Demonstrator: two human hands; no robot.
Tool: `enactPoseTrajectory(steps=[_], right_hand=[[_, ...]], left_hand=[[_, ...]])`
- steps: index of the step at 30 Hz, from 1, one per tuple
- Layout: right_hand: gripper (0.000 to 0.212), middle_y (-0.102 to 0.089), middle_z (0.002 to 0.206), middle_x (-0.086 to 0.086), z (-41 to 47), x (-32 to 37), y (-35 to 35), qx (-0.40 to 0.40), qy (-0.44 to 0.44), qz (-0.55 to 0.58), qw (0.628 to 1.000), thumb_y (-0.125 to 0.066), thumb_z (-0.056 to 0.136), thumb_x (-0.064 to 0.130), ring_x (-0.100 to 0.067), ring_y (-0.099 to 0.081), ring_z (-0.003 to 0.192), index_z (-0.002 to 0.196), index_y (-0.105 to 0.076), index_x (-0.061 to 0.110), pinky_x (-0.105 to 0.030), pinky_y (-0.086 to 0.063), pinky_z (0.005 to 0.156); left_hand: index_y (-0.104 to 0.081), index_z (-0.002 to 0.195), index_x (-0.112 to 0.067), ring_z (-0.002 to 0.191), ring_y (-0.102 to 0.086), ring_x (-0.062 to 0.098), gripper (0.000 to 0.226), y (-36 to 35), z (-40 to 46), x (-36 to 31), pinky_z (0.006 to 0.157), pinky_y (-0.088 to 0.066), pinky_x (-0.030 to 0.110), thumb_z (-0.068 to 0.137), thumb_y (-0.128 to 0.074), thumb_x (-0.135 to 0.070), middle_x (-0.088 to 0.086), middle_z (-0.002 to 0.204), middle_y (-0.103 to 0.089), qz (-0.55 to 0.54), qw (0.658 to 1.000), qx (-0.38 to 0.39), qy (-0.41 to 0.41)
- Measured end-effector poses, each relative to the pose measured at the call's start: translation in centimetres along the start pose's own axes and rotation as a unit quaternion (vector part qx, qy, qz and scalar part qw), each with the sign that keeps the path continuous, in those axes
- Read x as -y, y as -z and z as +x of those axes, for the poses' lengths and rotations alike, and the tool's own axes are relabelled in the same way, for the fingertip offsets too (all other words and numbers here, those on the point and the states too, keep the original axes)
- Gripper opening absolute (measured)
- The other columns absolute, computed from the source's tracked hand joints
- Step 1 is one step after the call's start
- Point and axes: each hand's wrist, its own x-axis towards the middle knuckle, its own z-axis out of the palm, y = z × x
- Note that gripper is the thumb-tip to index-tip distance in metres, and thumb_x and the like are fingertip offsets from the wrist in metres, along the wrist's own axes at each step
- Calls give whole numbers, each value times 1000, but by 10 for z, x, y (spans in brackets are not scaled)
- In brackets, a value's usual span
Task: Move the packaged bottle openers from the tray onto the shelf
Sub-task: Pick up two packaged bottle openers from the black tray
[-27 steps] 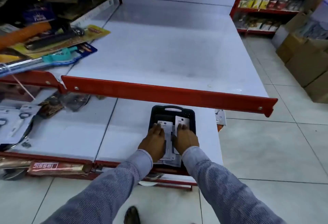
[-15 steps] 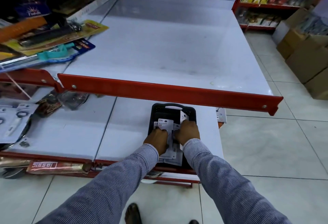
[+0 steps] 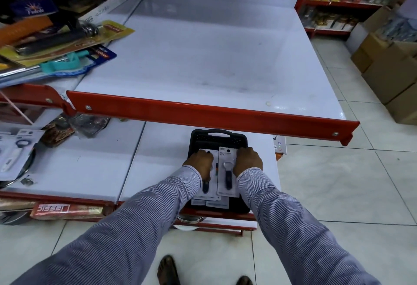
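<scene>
A black tray with a handle slot lies on the lower white shelf, under the red front rail of the upper shelf. Several carded bottle openers are stacked in the tray. My left hand grips one packaged bottle opener by its top left part. My right hand grips another packaged bottle opener by its right edge. Both cards are held side by side just above the remaining stack.
The red rail juts out above the tray. Packaged kitchen tools crowd the upper shelf's left side. More carded openers lie at the far left below. Cardboard boxes stand on the tiled floor at right.
Both hands have closed on a card each and pulled the two cards apart, side by side. The hands have shifted slightly toward the tray's far end.
</scene>
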Motion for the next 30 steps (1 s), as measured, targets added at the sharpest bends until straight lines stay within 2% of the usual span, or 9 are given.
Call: enactPoseTrajectory(steps=[2, 5, 9, 14, 17, 20, 24, 26, 30], right_hand=[[36, -66, 123, -15, 7, 6, 5, 3, 45, -30, 999, -70, 86, 17, -32, -65, 112, 119, -64, 5, -35, -54, 92], [74, -47, 145, -14, 22, 11, 8, 112, 139, -72, 981, -79, 79, 19, -34, -47, 134, 142, -44, 5, -44, -45, 108], [80, -34, 154, -16, 32, 10, 3, 147, 166, -142, 965, -69, 87, 14, -35, -38, 140, 152, -22, 6, -48, -41, 111], [81, -31, 152, -18, 32, 15, 4, 101, 176, -201, 958, -73, 85, 15, -36, -33, 141, 150, -26, 4, -46, -43, 110], [71, -29, 153, -19, 27, 20, 16, 69, 177, -204, 960, -74, 84, 14, -39, -27, 143, 144, -37, 4, -47, -39, 113], [66, -49, 142, -12, 9, 15, 31, 21, 199, -165, 966, -80, 75, 18, -35, -46, 133, 135, -51, 12, -44, -44, 108], [29, -66, 116, -7, -35, 10, 51, -80, 214, -121, 966, -63, 83, 3, -28, -65, 105, 106, -70, 18, -36, -56, 86], [21, -71, 106, -5, -63, 7, 65, -98, 237, -100, 961, -65, 85, 7, -25, -69, 93, 98, -74, 21, -33, -59, 82], [15, -73, 96, -4, -122, 4, 111, -158, 295, -59, 940, -69, 81, 12, -25, -72, 86, 90, -76, 22, -34, -62, 73]], left_hand=[[-46, 138, 2, 130, -53, 36, 79, 8, 5, 0, 107, -49, 43, 72, -86, -14, 22, 145, -46, 21, 999, 39, -15], [-14, 155, 1, 145, -38, 35, 130, 19, 10, 0, 116, -41, 43, 58, -96, -24, 20, 160, -29, 62, 993, 96, -24], [-9, 156, -3, 145, -39, 34, 144, 20, 16, 4, 116, -41, 42, 48, -100, -31, 17, 160, -31, 76, 991, 109, -34], [-23, 152, -4, 135, -45, 35, 135, 17, 20, 9, 108, -45, 43, 45, -99, -34, 17, 150, -38, 113, 991, 58, -44], [-32, 147, -3, 130, -48, 39, 104, 20, 14, 10, 101, -47, 44, 65, -90, -26, 19, 143, -39, 111, 992, -2, -54], [-46, 138, -3, 122, -53, 39, 76, 25, -6, 9, 98, -50, 42, 74, -83, -18, 20, 139, -45, 109, 987, -94, -72], [-57, 128, -7, 108, -65, 38, 43, 35, -53, 0, 90, -57, 44, 86, -65, -1, 19, 130, -56, 43, 987, -142, -60], [-63, 125, -11, 107, -66, 34, 39, 42, -83, -7, 91, -57, 41, 87, -60, 1, 16, 126, -61, 16, 983, -164, -79], [-68, 115, -25, 102, -65, 24, 54, 69, -144, -24, 81, -57, 36, 74, -56, 9, 1, 108, -67, 38, 956, -261, -127]])
